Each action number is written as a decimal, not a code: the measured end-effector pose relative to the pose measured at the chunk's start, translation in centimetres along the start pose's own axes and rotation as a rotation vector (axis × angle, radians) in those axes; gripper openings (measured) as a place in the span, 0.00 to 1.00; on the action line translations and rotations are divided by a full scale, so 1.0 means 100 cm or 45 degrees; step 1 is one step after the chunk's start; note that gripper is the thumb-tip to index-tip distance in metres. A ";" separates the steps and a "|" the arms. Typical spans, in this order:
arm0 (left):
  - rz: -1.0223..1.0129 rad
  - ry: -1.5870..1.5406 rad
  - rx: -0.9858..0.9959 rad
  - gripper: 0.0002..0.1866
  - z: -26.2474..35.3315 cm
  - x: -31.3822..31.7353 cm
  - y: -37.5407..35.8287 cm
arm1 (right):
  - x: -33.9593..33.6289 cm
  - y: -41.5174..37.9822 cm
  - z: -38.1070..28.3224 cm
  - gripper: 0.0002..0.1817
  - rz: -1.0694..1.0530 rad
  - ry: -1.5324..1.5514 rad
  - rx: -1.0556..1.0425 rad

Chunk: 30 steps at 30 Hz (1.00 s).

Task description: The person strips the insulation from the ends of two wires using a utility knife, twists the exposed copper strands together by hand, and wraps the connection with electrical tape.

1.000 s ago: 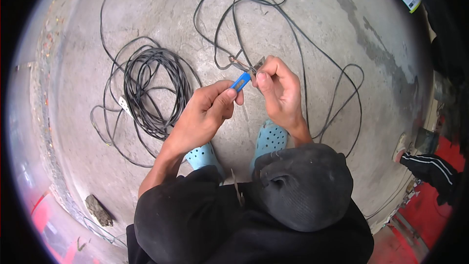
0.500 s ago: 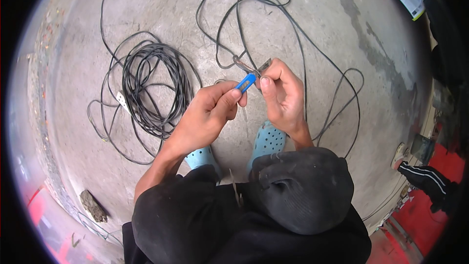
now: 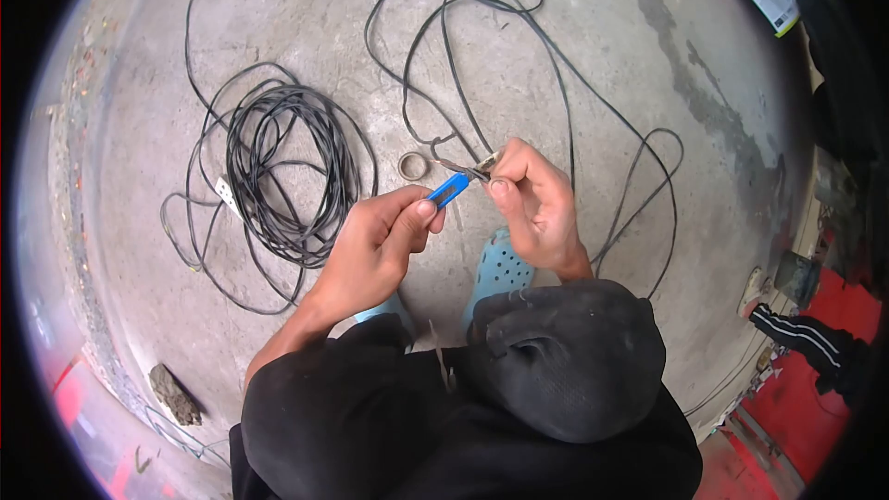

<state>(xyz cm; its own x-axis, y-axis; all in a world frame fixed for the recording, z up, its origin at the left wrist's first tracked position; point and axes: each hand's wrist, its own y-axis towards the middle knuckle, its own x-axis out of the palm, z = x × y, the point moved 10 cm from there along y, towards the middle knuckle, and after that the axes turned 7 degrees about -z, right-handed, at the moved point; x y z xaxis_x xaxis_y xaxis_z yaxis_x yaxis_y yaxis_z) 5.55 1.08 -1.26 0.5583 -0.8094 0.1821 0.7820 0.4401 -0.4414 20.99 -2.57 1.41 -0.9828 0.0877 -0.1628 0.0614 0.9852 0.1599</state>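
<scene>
My left hand (image 3: pixel 384 236) is closed around a blue utility knife (image 3: pixel 449 192), its front end pointing up and right. Against that end lies the tip of a black cable (image 3: pixel 474 137), which my right hand (image 3: pixel 535 204) pinches between thumb and fingers. The exact contact between blade and cable is too small to make out. On the floor just beyond the knife lies a roll of tape (image 3: pixel 413 165). Loops of the cable spread over the concrete ahead of my right hand.
A large coil of black cable (image 3: pixel 287 171) lies at the left, with a white socket strip (image 3: pixel 225 193) beside it. A stone (image 3: pixel 174 395) sits at lower left. My blue clogs (image 3: pixel 500 268) are below my hands. Another person's striped sleeve or trouser leg (image 3: pixel 806 338) shows at right.
Both hands have come slightly down toward my body, with the knife and cable end. The tape roll, mostly covered before, now shows fully.
</scene>
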 end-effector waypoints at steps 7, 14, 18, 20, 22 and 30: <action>-0.012 0.100 -0.040 0.15 -0.002 -0.003 -0.006 | 0.003 -0.008 0.010 0.09 -0.078 0.110 0.059; -0.042 0.175 -0.064 0.16 -0.010 -0.005 -0.003 | 0.002 -0.011 0.019 0.11 -0.118 0.104 0.104; -0.078 0.175 -0.104 0.18 -0.017 -0.007 -0.002 | 0.001 -0.015 0.031 0.12 -0.153 0.136 0.199; -0.086 0.194 -0.116 0.17 -0.018 -0.008 0.001 | 0.000 -0.016 0.033 0.11 -0.174 0.144 0.191; -0.087 0.248 -0.117 0.15 -0.016 -0.009 0.003 | -0.001 -0.017 0.036 0.10 -0.175 0.219 0.229; 0.497 -0.260 -0.038 0.15 -0.021 -0.077 -0.010 | -0.050 -0.032 0.048 0.13 0.084 0.252 0.205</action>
<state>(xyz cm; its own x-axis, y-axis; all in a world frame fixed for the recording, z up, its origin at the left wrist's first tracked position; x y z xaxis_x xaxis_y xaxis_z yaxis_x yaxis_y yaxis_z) -0.13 6.11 -4.04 0.8557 -0.4904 0.1651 0.4951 0.6835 -0.5364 26.57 -5.48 -2.91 -0.9897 0.1376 0.0390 0.1378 0.9904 0.0041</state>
